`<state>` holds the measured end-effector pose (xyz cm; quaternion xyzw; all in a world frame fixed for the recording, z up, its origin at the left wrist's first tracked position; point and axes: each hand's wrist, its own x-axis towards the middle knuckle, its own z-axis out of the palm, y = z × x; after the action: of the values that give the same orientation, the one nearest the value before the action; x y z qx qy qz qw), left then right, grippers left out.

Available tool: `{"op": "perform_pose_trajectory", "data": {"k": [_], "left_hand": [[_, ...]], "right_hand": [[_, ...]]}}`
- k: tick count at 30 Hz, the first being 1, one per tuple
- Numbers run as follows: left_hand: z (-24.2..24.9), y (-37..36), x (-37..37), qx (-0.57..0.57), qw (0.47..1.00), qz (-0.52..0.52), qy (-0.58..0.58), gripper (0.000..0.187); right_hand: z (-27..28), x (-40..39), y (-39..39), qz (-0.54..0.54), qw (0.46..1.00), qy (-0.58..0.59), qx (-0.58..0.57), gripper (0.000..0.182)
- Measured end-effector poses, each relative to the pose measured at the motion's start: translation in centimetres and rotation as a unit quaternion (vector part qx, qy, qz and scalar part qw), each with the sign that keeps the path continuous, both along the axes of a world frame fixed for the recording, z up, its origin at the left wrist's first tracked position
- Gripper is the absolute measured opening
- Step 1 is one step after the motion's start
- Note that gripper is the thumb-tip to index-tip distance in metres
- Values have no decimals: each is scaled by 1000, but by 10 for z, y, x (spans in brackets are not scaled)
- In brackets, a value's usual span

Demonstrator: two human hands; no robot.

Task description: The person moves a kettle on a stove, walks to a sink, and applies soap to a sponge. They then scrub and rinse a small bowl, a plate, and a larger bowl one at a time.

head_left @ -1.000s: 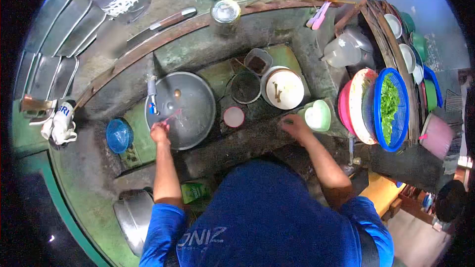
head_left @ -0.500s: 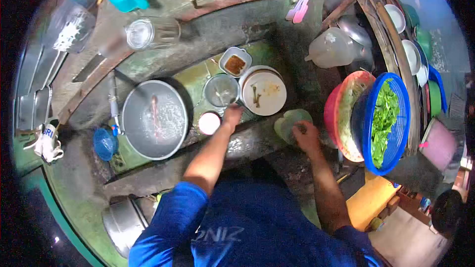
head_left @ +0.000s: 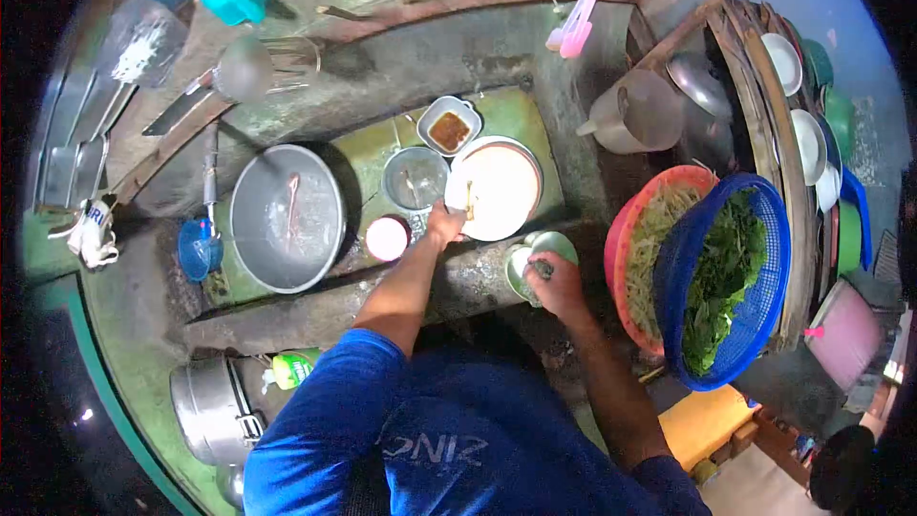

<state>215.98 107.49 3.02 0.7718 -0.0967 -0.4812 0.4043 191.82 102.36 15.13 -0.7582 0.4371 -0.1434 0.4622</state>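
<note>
My left hand (head_left: 446, 223) is closed at the near left rim of a stack of white plates (head_left: 506, 193). A slim yellowish-brown piece (head_left: 470, 199) stands out by its fingertips, over the top plate; I cannot tell what the fingers grip. Beside that hand is a clear bowl (head_left: 414, 179) with a utensil in it. Lower right, my right hand (head_left: 557, 285) is closed on a dark grey scrubbing pad (head_left: 543, 268), right over a pale green dish (head_left: 555, 246). A square bowl of brown sauce (head_left: 449, 127) sits behind the plates.
A large grey basin (head_left: 287, 220) under a tap pipe and a pink-rimmed cup (head_left: 387, 239) stand left. At right, a blue basket of leafy greens (head_left: 778, 296) overlaps a red basin (head_left: 619, 272). A silver pot (head_left: 205, 411) is low left; a clear jug (head_left: 645, 113) hangs upper right.
The right hand has turned and moved left over the green dish, and the dark pad now shows in it. The left hand has shifted onto the plate rim. The view has swung slightly.
</note>
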Motion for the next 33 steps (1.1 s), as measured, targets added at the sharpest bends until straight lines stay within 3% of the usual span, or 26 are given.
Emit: {"op": "perform_pose_trajectory", "data": {"k": [2, 4, 5, 6, 8, 10, 12, 14, 15, 17, 18, 20, 21, 22, 23, 24, 27, 28, 29, 31, 32, 33], "left_hand": [[-35, 10, 11, 2, 1000, 3, 1, 50], [-18, 18, 20, 38, 999, -4, 21, 53], [-22, 27, 19, -8, 995, 61, 74, 53], [-31, 34, 19, -57, 982, 132, 122, 53], [29, 48, 31, -59, 975, 145, 157, 52], [35, 80, 42, -80, 979, 139, 126, 50], [49, 123, 58, -136, 966, 107, 192, 50], [69, 170, 61, -147, 942, 220, 205, 48], [63, 205, 63, -230, 892, 271, 280, 49], [105, 260, 72, -184, 864, 379, 277, 47], [100, 294, 79, -230, 826, 421, 296, 44], [119, 347, 101, -229, 817, 489, 203, 42], [109, 373, 117, -265, 762, 560, 189, 40], [128, 388, 141, -260, 744, 597, 150, 36], [141, 407, 168, -196, 777, 591, 91, 34], [141, 420, 197, -218, 759, 613, 30, 36], [142, 459, 318, -137, 778, 585, -183, 23], [129, 487, 364, -8, 822, 509, -255, 28], [81, 534, 419, 185, 801, 425, -380, 32], [75, 551, 456, 381, 728, 336, -460, 43], [117, 536, 455, 400, 726, 355, -433, 47], [122, 540, 458, 395, 721, 382, -423, 49]], "right_hand": [[-4, -2, -1, 7, 1000, 12, 0, 23], [-5, -4, -3, 26, 1000, 10, -8, 23], [-5, -2, -3, 39, 999, 12, -18, 23], [1, -2, -3, 21, 998, 20, 56, 22], [-3, 0, -2, 16, 997, 67, 26, 25], [0, 3, -4, 41, 998, 52, -7, 27], [-24, -8, -8, 45, 998, 16, -50, 26], [-24, -10, -12, 43, 998, 2, -56, 25], [-17, -9, -12, 37, 997, 37, -50, 24], [-11, -10, -19, 37, 996, 68, -48, 23], [-9, -11, -23, 49, 997, 55, 11, 22], [-4, -6, -19, 66, 995, 42, 67, 21], [0, -2, -14, 12, 998, 63, 27, 19], [3, 0, -8, -42, 995, 85, -12, 18], [-10, -8, -17, -46, 995, 83, -32, 17], [2, -3, -14, -29, 992, 115, -51, 17], [-1, -3, -24, -65, 986, 135, -67, 28], [2, -3, -21, -81, 987, 117, -73, 30], [16, 0, -16, -68, 983, 150, -76, 29], [28, 2, -15, -57, 984, 145, -90, 23], [33, -2, -14, -51, 989, 109, -89, 18], [41, -3, -11, -60, 988, 116, -86, 17]]}}
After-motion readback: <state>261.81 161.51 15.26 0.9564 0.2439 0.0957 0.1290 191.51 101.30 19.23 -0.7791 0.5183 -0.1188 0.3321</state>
